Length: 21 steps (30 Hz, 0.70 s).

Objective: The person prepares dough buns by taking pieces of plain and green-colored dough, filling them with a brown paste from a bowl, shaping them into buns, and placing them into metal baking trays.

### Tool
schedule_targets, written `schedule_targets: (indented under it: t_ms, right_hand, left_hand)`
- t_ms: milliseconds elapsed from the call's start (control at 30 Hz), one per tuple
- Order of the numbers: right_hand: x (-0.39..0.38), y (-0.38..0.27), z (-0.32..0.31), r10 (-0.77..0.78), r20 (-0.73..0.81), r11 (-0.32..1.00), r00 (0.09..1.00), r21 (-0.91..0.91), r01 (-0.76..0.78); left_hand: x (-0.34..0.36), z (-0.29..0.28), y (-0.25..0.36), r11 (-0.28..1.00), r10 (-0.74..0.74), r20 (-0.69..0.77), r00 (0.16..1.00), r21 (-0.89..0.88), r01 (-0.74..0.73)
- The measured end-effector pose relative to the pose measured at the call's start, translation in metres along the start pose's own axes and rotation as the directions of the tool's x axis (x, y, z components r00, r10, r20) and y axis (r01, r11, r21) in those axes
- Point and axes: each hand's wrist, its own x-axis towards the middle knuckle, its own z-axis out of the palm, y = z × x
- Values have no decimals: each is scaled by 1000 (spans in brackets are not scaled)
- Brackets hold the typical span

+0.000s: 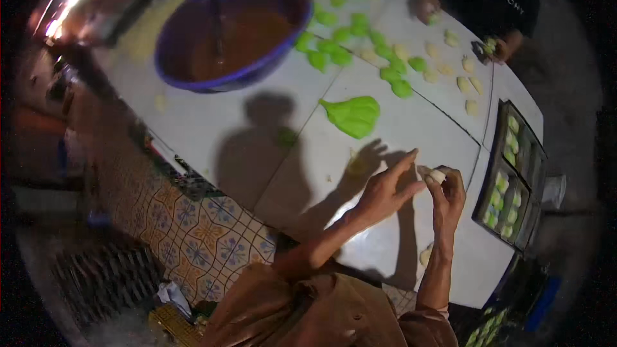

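Note:
My right hand [450, 196] pinches a small piece of pale dough [437, 175] above the white table [411, 125]. Just to its left, my left hand [387, 191] is open, fingers stretched toward the dough, with nothing visible in it. Beyond my hands lies a larger bright green dough lump [357, 117], flattened and folded-looking. Another pale dough piece [426, 256] rests by my right forearm, partly hidden by it.
A purple basin [193, 85] with brown contents stands at the far left. Green dough pieces [340, 56] and pale ones [464, 84] are scattered across the back. A dark compartmented tray [500, 186] holds green-and-pale pieces at right. Opposite, a co-worker [495, 6] handles dough.

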Motion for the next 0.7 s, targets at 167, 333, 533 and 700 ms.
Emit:
schedule_targets:
  t_ms: [167, 333, 533, 700]
  right_hand:
    - [7, -64, 100, 72, 246, 864, 967, 469, -184]
    - [38, -134, 196, 127, 574, 594, 809, 609, -526]
    - [132, -189, 321, -79, 712, 990, 698, 137, -27]
    - [204, -142, 431, -384, 860, 521, 335, -98, 848]
  left_hand:
    - [7, -79, 33, 924, 380, -249, 891, 139, -356]
    - [18, -148, 20, 867, 261, -641, 721, -173, -468]
    - [-22, -213, -16, 930, -139, -555, 820, -358, -84]
    - [-46, -268, -15, 947, -262, -578, 773, -309, 90]
